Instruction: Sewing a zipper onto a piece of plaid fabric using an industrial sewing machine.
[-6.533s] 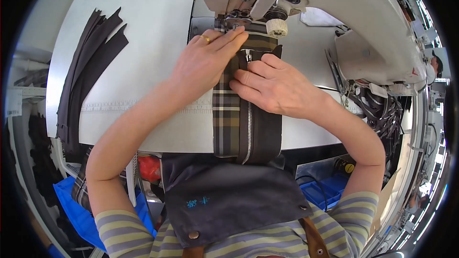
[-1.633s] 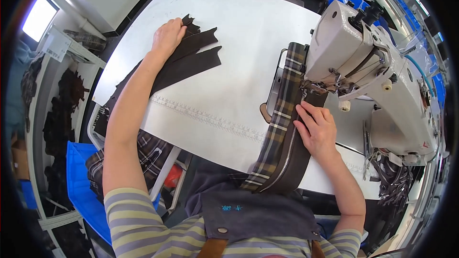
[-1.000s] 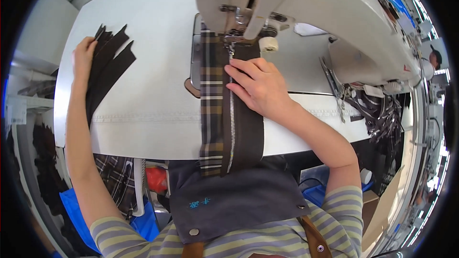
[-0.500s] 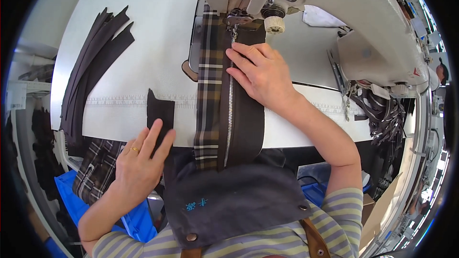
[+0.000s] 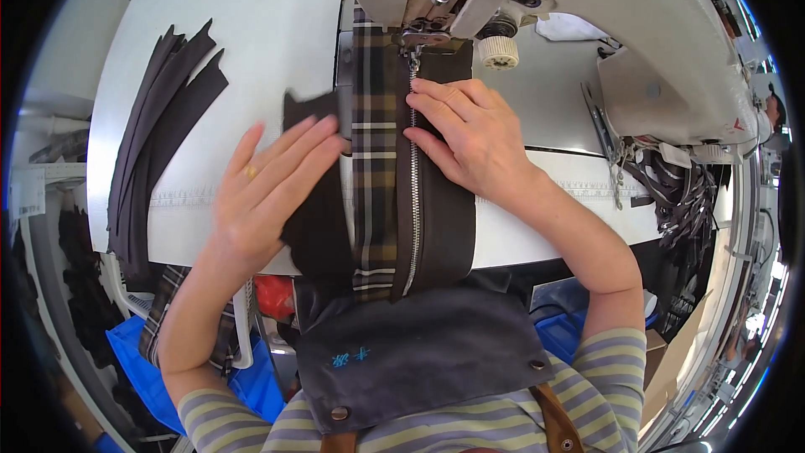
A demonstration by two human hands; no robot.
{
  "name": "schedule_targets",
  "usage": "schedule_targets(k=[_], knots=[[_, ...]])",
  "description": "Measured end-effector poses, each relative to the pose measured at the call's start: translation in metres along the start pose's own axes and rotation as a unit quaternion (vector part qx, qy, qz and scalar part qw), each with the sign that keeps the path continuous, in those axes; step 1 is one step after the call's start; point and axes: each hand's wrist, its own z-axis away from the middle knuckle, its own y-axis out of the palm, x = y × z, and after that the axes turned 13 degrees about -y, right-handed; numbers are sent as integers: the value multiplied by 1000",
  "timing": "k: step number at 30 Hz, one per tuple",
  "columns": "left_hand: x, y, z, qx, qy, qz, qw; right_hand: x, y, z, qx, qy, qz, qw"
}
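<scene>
Black strip (image 5: 320,243), jagged-ended, nearer plaid fabric (image 5: 375,201) than before; our left hand (image 5: 270,180) outstretched, right hand (image 5: 474,134) spread on zipper (image 5: 415,201).

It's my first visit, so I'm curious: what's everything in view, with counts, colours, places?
Sewing machine: one, off-white, upper right.
Table: one, white, under the machine.
Zipped piece: one, plaid and dark, below the machine.
Loose strip: one, dark, left of the zipped piece.
Strip pile: at least three, dark, table's left.
Scissors: one pair, metallic, right side.
Tangled bands: many, dark, table's right edge.
Bins: at least two, blue, below the table.
Plaid cloth: count unclear, brown and white, lower left.
Unclear object: one, red, below the table.
Apron: one, dark grey, person's front.
Shirt: one, striped, under the apron.
Left hand: one, ringed, over the loose strip.
Right hand: one, bare, on the zipped piece.
</scene>
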Motion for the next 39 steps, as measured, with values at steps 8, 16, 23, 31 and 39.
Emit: schedule_targets(k=[8, 16, 23, 31, 39], knots=[[15, 58, -67, 37, 100, -61, 992, -5, 4, 1, -13, -18, 8, 1000], [23, 62, -80, 66, 71, 28, 995, -14, -3, -3, 12, -11, -25, 1000], [22, 70, -75, 20, 69, 8, 997, -15, -7, -3, 33, -3, -21, 999], [21, 71, -75, 1, 80, -5, 997, -18, -7, -3, 34, 0, -32, 999], [17, 63, -76, 72, 49, -20, 996, -39, -7, -8, 70, -63, -20, 995]])
